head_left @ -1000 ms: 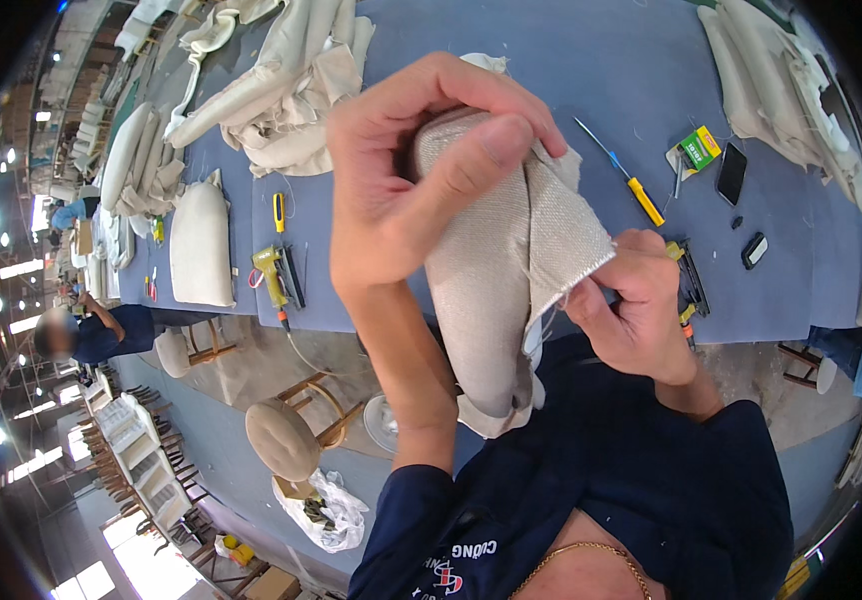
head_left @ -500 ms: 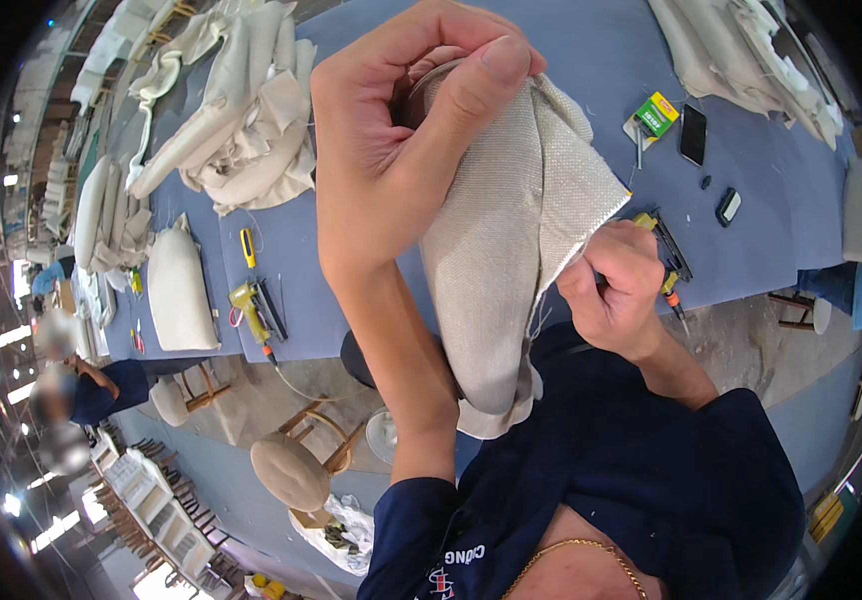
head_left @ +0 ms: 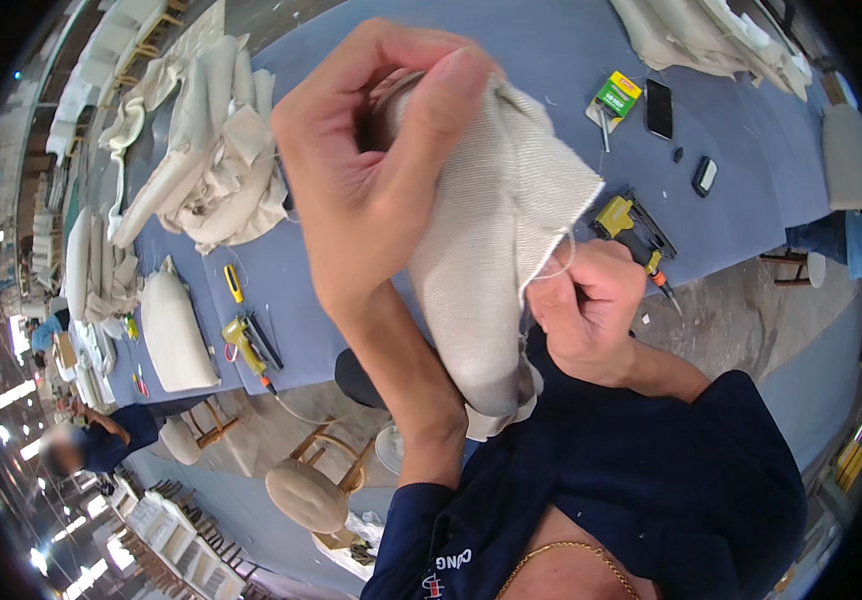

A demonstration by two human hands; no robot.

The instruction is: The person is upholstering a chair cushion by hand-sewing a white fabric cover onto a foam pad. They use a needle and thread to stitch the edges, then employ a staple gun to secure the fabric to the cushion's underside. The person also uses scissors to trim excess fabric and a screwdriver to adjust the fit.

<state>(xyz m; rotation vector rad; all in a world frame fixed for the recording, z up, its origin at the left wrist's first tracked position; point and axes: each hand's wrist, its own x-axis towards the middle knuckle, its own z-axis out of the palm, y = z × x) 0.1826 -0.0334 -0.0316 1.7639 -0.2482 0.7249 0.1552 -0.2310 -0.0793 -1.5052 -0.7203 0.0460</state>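
Note:
My left hand [head_left: 366,190] is closed around the top end of a beige fabric-covered pad [head_left: 466,290], thumb pressed on the cloth. The pad hangs upright in front of my chest, its narrower lower end by my dark shirt. A loose fabric flap [head_left: 556,190] sticks out on its right side, with a frayed edge and a curled thread. At that edge, my right hand [head_left: 591,310] is closed in a pinch on the fabric. A yellow-and-black staple gun [head_left: 631,228] with an air hose lies on the table just beyond my right hand.
The blue-grey table [head_left: 731,230] carries a phone [head_left: 659,108], a green-yellow box [head_left: 616,97] and a small black-and-white case [head_left: 705,176]. On the left lie a second staple gun [head_left: 248,345], a yellow cutter [head_left: 233,284], a finished pad [head_left: 175,330] and heaped covers [head_left: 216,170]. A round stool [head_left: 306,495] stands below.
My view has shifted, so the table things sit differently in it. Both hands keep their hold on the pad, and the right one now shows closer along the flap's edge, with a thread looping above it.

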